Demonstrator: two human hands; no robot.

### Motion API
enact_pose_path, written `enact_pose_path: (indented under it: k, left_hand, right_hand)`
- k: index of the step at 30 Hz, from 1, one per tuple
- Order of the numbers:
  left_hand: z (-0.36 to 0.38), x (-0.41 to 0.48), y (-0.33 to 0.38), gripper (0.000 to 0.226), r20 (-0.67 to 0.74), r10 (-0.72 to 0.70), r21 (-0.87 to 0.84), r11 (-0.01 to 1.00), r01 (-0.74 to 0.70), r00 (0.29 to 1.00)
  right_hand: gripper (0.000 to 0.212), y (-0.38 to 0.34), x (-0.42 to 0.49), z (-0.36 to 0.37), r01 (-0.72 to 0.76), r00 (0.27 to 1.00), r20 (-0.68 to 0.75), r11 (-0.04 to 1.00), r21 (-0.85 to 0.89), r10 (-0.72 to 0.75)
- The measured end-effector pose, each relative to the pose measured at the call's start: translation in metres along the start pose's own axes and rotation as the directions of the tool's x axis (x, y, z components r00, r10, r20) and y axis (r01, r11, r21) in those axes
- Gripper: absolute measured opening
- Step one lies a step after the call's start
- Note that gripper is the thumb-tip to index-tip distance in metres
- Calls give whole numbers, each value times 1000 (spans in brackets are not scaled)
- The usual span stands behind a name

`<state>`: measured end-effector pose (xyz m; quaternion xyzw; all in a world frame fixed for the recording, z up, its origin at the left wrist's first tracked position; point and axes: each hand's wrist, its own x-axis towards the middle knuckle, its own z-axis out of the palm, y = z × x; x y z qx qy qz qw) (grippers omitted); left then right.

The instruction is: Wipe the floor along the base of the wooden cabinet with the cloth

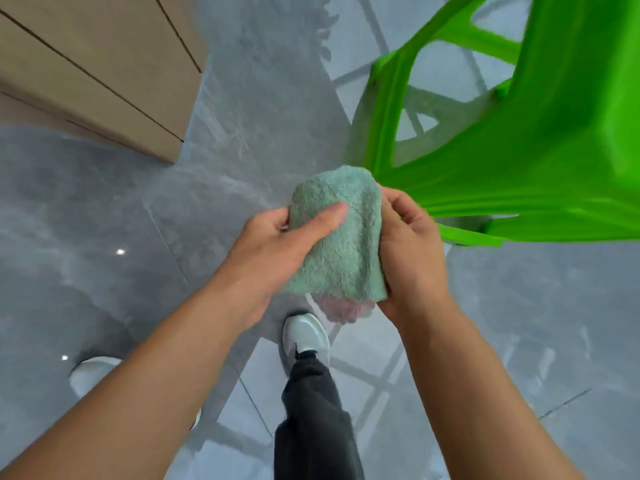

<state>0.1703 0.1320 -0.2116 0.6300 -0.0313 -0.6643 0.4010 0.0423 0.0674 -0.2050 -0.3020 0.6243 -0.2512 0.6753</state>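
Observation:
A fluffy pale green cloth [341,237] with a pink underside is folded and held up in the air in front of me, well above the floor. My left hand [277,244] grips its left side, thumb lying across the top. My right hand [408,244] clasps its right edge. The wooden cabinet [93,64] stands at the upper left, its base meeting the grey tiled floor [86,209]. Both hands are to the right of the cabinet's corner and apart from it.
A bright green plastic chair [519,140] stands close at the upper right, just beyond my right hand. My white shoes [306,337] and a dark trouser leg show below the cloth. Glossy grey tiles spread between the cabinet and the chair.

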Motion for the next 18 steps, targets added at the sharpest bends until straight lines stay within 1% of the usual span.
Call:
enact_pose_path:
  k: [1,2,3,4,6,7,8,10,11,13,14,16,17,18]
  left_hand:
    - [16,-5,8,21,106,-23,-53,998,29,994]
    - [32,-11,17,23,200,-27,-118,992,52,979]
    - [48,-14,28,31,258,-20,-161,985,63,966]
    - [63,-16,39,39,271,5,-160,986,40,963]
    - [95,-19,61,48,214,96,-84,993,-79,972]
    - [111,-22,72,47,173,159,-53,987,-152,972]
    - [126,-24,81,41,142,225,-50,974,-220,964]
    - [153,-30,98,24,88,325,-107,943,-315,942]
    - [164,-33,103,20,62,366,-127,926,-356,929]
    - [184,-35,112,22,58,411,-117,908,-402,910]
    - [193,-36,115,28,75,402,-100,914,-394,913]
    - [207,-37,118,52,82,339,-42,941,-337,937]
    - [211,-37,117,66,53,300,7,954,-301,952]
    - [213,-37,117,75,11,267,28,963,-267,964]
  right_hand:
    - [10,-17,-4,-13,16,1000,-23,1000,4,-16]
    - [9,-38,-6,-27,33,998,-46,999,12,-33]
    - [11,-59,-7,-40,50,997,-58,998,25,-49]
    - [18,-81,-8,-53,48,998,-52,998,45,-46]
    - [33,-119,-11,-74,15,999,39,998,56,-17]
    - [34,-133,-12,-83,34,996,78,999,24,-35]
    - [34,-146,-13,-91,83,992,92,996,-25,-81]
    - [35,-170,-14,-105,197,979,73,975,-105,-190]
    - [37,-180,-12,-110,237,971,52,965,-114,-232]
    - [40,-194,-7,-122,309,949,-14,941,-140,-314]
    - [41,-199,-4,-126,331,936,-59,923,-197,-348]
    - [47,-199,-1,-134,336,900,-142,863,-377,-412]
    - [51,-196,-1,-139,307,879,-174,808,-503,-443]
    - [55,-194,-1,-142,285,859,-189,752,-595,-475]
